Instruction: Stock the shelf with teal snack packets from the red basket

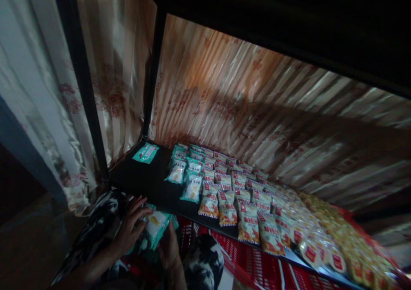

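A crinkly teal-and-white plastic packet is held low, just off the front edge of the flat black shelf board, toward that board's left end. It is gripped along its right side by the right hand, narrowly closed; its left side is covered by the fingers of the left hand, though whether it is pinched there cannot be told. The packet is tilted to the board's front edge; its long axis cannot be read surely, since its ends are partly hidden.

On the board, right of its bare left part, rows of matching teal packets are laid. Their front end is reached more nearly by the right hand, beyond it and to its right, while the board's edge is nearer to the left fingertips. One lone teal packet is set at the board's back-left corner; white-and-orange packets are lined up farther right along it.
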